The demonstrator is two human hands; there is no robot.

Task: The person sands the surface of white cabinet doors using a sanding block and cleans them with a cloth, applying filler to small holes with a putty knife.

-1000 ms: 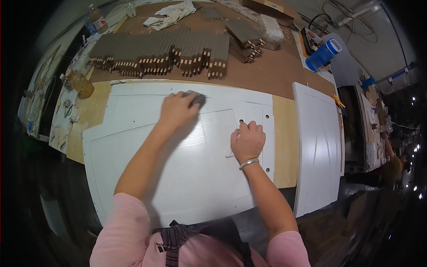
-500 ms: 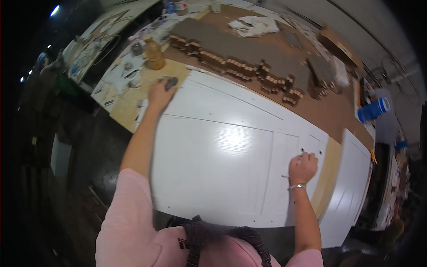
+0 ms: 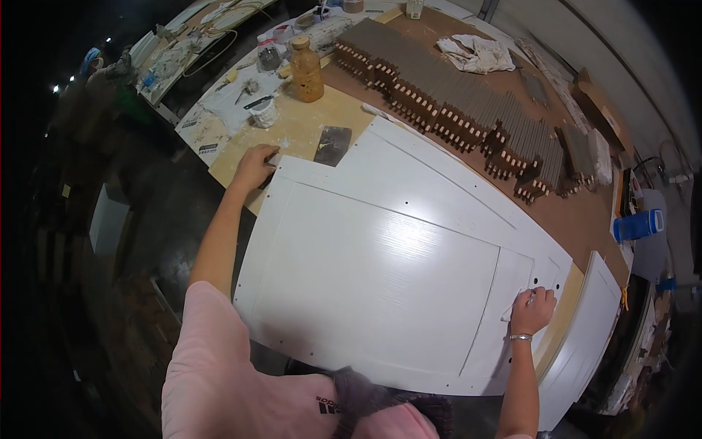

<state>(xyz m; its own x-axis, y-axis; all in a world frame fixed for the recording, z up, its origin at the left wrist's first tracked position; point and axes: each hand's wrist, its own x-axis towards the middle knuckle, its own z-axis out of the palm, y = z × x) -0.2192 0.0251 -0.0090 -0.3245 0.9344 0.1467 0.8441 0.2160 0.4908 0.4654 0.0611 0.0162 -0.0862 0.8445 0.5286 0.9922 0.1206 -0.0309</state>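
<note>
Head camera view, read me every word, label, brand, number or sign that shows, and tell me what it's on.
Pink shirt: dark chest lettering; I don't copy printed words.
Bench, left edge: dark marks, too small to read.
Clear bottle: any label is too small to read.
White panel: no text visible.

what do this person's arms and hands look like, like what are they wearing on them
The left hand and right hand are both ungloved. The right wrist has a silver-coloured bracelet; none shows on the left. The left sleeve is short, plain and pale pink, leaving the forearm uncovered.
</note>
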